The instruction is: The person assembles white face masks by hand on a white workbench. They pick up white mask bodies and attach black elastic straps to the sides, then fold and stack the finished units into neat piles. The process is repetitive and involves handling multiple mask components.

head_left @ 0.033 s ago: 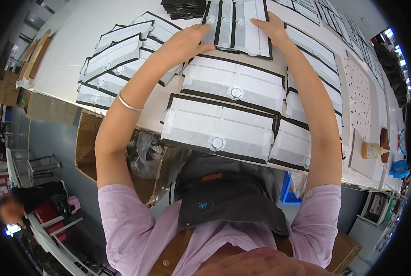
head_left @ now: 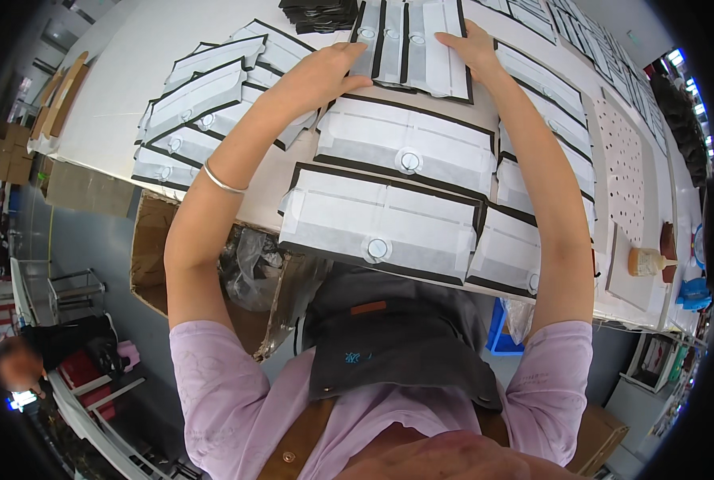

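Observation:
At the far middle of the table lies a group of overlapping white panels (head_left: pixel 434 68) with black edges and small round discs. My left hand (head_left: pixel 313 76) holds the group's left side, thumb stretched along the near edge. My right hand (head_left: pixel 478 52) grips the right edge, its thumb on the white face and its other fingers partly hidden. Between my forearms lie two more panels, a farther white panel (head_left: pixel 409 136) and a nearer white panel (head_left: pixel 381 212), each with one round disc.
Fanned panels (head_left: pixel 201 100) lie left, beside a black stack (head_left: pixel 318 14). More panels (head_left: pixel 550 112) run under my right forearm. A perforated board (head_left: pixel 619 160) and a bottle (head_left: pixel 646 262) are at right. An open cardboard box (head_left: pixel 153 248) stands below the table's left edge.

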The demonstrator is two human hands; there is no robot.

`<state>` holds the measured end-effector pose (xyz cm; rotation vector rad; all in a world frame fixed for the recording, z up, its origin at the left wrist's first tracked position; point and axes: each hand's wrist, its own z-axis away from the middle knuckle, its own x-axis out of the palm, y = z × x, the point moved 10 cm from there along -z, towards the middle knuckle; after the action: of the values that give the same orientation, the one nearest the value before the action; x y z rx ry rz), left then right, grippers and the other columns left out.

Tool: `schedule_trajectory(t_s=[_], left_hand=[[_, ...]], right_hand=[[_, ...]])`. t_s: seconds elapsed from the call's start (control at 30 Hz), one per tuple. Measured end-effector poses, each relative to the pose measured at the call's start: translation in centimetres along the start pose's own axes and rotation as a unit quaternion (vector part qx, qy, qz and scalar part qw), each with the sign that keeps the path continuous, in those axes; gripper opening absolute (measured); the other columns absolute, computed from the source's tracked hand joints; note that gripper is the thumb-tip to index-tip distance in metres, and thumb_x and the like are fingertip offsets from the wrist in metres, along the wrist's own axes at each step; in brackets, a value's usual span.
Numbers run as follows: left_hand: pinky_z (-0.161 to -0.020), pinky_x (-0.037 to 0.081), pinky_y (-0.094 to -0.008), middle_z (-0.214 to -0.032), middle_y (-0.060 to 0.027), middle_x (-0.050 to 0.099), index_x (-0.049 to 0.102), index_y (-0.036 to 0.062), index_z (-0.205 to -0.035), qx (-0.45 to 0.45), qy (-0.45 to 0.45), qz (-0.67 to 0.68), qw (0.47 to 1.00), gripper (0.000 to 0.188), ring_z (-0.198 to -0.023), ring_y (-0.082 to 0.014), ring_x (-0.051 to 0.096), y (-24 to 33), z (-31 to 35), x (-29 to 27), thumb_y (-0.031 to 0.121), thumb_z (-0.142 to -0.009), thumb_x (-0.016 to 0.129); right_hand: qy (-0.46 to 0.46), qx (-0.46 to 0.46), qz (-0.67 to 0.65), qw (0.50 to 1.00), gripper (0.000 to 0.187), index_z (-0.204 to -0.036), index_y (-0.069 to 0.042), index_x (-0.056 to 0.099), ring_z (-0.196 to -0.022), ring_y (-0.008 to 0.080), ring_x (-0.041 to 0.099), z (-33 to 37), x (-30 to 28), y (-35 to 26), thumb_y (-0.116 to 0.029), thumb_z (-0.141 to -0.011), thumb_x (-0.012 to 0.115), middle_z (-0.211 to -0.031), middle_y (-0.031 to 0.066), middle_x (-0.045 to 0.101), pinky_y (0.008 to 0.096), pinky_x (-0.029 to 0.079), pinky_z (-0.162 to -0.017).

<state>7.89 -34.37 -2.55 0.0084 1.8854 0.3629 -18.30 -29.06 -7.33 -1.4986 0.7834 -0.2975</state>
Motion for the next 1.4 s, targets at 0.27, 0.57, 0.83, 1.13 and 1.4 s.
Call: schedule_trajectory(t_s=[0.27, 0.57, 0.83, 1.13, 1.4], left_hand=[[-0.101, 0.049, -0.0423, -0.130, -0.0243, 0.062, 0.055, -0.0043, -0.134, 0.018, 0.031, 0.023, 0.999, 0.046, -0.118, -0.0396, 0.060, -0.2, 0.9, -0.2, 0.019, -0.095, 0.065], [-0.095, 0.051, -0.0422, -0.128, -0.0228, 0.064, 0.056, -0.0009, -0.134, -0.027, 0.065, -0.001, 0.998, 0.044, -0.111, -0.0397, 0.063, 0.5, 2.6, -2.5, 0.017, -0.095, 0.065], [-0.098, 0.050, -0.0414, -0.130, -0.0207, 0.063, 0.058, -0.0010, -0.132, 0.039, -0.001, 0.059, 0.998, 0.045, -0.113, -0.0376, 0.062, 6.0, 1.1, -1.8, 0.023, -0.095, 0.066], [-0.101, 0.048, -0.0424, -0.131, -0.0218, 0.062, 0.056, -0.0029, -0.133, 0.060, -0.042, 0.040, 0.997, 0.050, -0.119, -0.0380, 0.060, 10.2, -4.4, 1.9, 0.026, -0.093, 0.068], [-0.113, 0.040, -0.0413, -0.142, -0.0271, 0.053, 0.044, -0.0046, -0.146, -0.084, 0.004, 0.031, 0.996, 0.090, -0.135, -0.0378, 0.050, 1.9, -2.5, -0.8, 0.044, -0.080, 0.081]], right_hand=[[0.093, -0.037, 0.126, 0.987, 0.072, -0.140, 0.008, 0.044, -0.097, 0.0280, 0.070, 0.9, -0.2, -1.0, -0.015, -0.082, 0.080, -0.116, 0.0245, 0.066, 0.0386, 0.060, -0.082], [0.174, -0.167, 0.378, 0.894, 0.072, -0.137, 0.003, 0.054, -0.125, 0.0398, 0.054, 2.6, -1.1, -4.7, -0.027, -0.078, 0.082, -0.134, 0.0268, 0.057, 0.0449, 0.045, -0.105], [-0.108, -0.131, 0.449, 0.877, 0.063, -0.132, -0.004, 0.061, -0.113, 0.0282, 0.063, -1.6, -15.5, -1.5, -0.036, -0.082, 0.081, -0.124, 0.0137, 0.067, 0.0383, 0.049, -0.098], [-0.071, -0.069, 0.492, 0.865, 0.063, -0.125, -0.012, 0.066, -0.104, 0.0265, 0.062, 0.1, -21.2, 2.1, -0.047, -0.075, 0.084, -0.103, 0.0099, 0.066, 0.0375, 0.048, -0.091], [-0.095, -0.247, 0.440, 0.858, 0.039, -0.124, -0.009, 0.061, -0.089, 0.0196, 0.060, -2.2, -26.8, -2.2, -0.015, -0.088, 0.076, -0.101, 0.0093, 0.061, 0.0312, 0.050, -0.081]])
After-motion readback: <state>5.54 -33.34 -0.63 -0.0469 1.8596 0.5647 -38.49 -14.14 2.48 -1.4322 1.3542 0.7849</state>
